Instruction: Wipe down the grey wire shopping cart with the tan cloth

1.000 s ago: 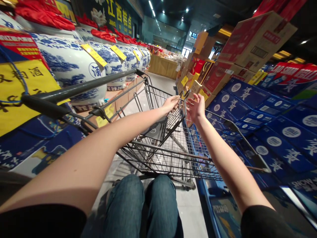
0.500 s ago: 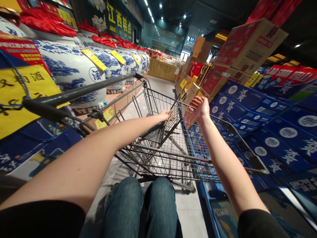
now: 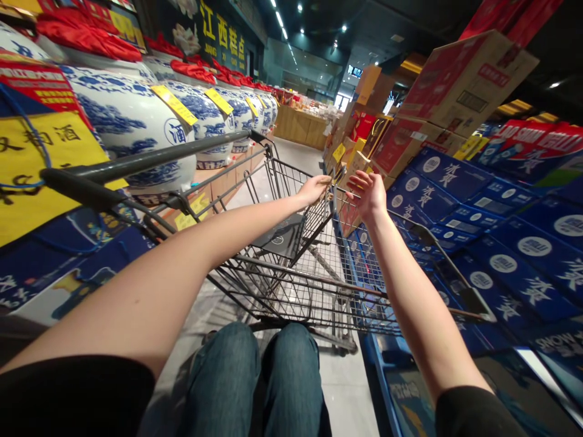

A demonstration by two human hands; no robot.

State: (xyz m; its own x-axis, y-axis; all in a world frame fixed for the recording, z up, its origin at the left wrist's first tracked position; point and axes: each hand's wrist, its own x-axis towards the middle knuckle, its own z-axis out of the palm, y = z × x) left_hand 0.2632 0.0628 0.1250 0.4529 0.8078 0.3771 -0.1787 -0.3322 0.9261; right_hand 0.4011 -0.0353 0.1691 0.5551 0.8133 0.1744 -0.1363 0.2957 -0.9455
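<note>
A black wire shopping cart (image 3: pixel 296 285) stands sideways in front of my knees, its grey handle at the left. My left hand (image 3: pixel 315 189) reaches across the cart to the far side rail near the basket's middle; its fingers are bent together, and what they hold, if anything, is too small to make out. Just to the right, my right hand (image 3: pixel 368 193) is raised above the far rail, fingers spread and slightly curled, with nothing in it. Below my left forearm lies the dark child-seat flap (image 3: pixel 280 237). The wire basket shows only bare mesh.
Large blue-and-white jars (image 3: pixel 132 121) with red cloth tops line the left. Stacked blue boxes (image 3: pixel 501 261) and cartons (image 3: pixel 464 85) rise on the right, close to the cart. A wooden counter (image 3: pixel 298 126) stands at the aisle's far end.
My left hand has moved up and to the right, from the seat divider to the far rail near my right hand. My right hand has barely moved.
</note>
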